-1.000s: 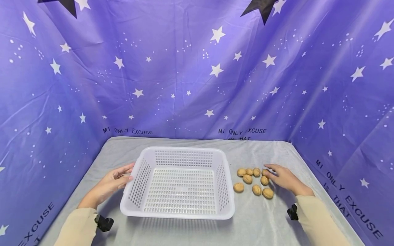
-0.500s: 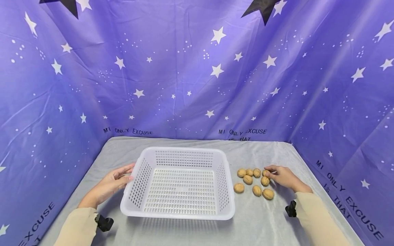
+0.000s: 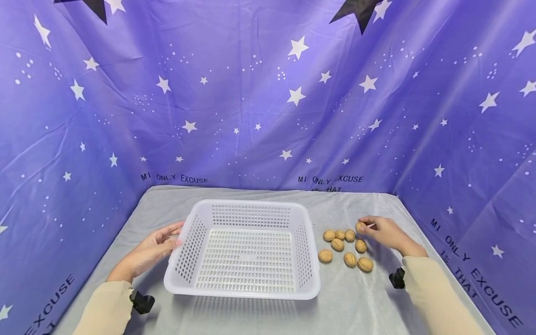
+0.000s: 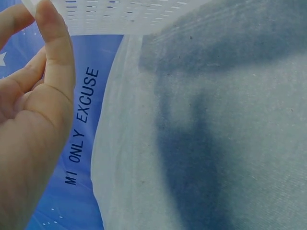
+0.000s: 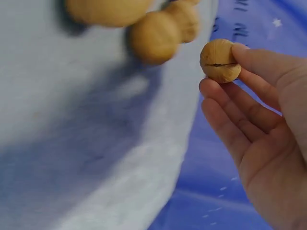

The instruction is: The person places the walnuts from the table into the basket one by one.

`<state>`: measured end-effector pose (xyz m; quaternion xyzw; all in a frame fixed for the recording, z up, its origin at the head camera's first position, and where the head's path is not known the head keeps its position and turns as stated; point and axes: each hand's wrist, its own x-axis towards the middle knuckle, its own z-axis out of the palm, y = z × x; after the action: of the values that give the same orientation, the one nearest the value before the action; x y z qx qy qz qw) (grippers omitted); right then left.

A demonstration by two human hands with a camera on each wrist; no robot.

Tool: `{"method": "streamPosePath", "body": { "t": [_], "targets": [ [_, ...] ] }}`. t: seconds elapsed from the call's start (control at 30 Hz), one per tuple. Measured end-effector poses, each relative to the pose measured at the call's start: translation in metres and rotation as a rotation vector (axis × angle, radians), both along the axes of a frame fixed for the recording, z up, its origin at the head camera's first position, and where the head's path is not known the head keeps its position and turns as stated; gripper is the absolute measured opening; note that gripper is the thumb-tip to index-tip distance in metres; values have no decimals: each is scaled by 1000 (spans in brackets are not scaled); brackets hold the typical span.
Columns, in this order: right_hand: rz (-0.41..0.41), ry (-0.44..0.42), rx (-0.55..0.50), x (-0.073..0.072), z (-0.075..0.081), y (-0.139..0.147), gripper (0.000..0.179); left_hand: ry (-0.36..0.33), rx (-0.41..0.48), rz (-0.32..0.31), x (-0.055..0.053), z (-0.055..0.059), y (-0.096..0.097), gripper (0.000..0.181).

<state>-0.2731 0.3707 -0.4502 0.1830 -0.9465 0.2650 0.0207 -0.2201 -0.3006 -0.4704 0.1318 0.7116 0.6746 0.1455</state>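
Note:
A white plastic basket (image 3: pixel 243 295) with slotted walls stands on the grey cloth. At its left rim my left hand (image 3: pixel 146 251) pinches the edge between thumb and fingers; the left wrist view shows the thumb (image 4: pixel 55 43) against the basket (image 4: pixel 120 17). My right hand (image 3: pixel 387 234) holds a walnut (image 3: pixel 360 227) just above the cloth, right of the basket. In the right wrist view, this walnut (image 5: pixel 218 64) with a dark seam sits between the thumb and fingertips. Several other walnuts (image 3: pixel 337 244) lie loose between the basket and my right hand.
Grey cloth (image 3: pixel 251 318) covers the table. A purple curtain with white stars (image 3: pixel 238 93) closes off the back and both sides. One walnut (image 3: pixel 325 256) lies close to the basket's right rim. Each wrist carries a small black camera (image 3: pixel 142 302).
My right hand has closed its thumb and fingers on the far-right walnut and raised it slightly from the cloth. The left hand and the basket have stayed in place.

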Motion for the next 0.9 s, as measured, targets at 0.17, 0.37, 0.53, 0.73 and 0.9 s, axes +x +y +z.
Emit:
{"method": "streamPosePath", "body": {
  "t": [0.17, 0.37, 0.53, 0.73, 0.9],
  "targets": [
    [26, 39, 25, -3, 28, -20, 37, 4, 8, -9, 0, 1, 0, 66],
    [78, 71, 60, -8, 55, -48, 36, 7, 14, -15, 1, 1, 0, 66],
    [131, 67, 68, -12, 73, -73, 38, 6, 13, -17, 1, 0, 0, 66],
    [199, 82, 53, -17, 91, -111, 38, 3, 12, -17, 0, 0, -1, 66],
    [273, 86, 61, -22, 99, -148, 35, -1, 12, -19, 0, 1, 0, 67]
  ]
}}
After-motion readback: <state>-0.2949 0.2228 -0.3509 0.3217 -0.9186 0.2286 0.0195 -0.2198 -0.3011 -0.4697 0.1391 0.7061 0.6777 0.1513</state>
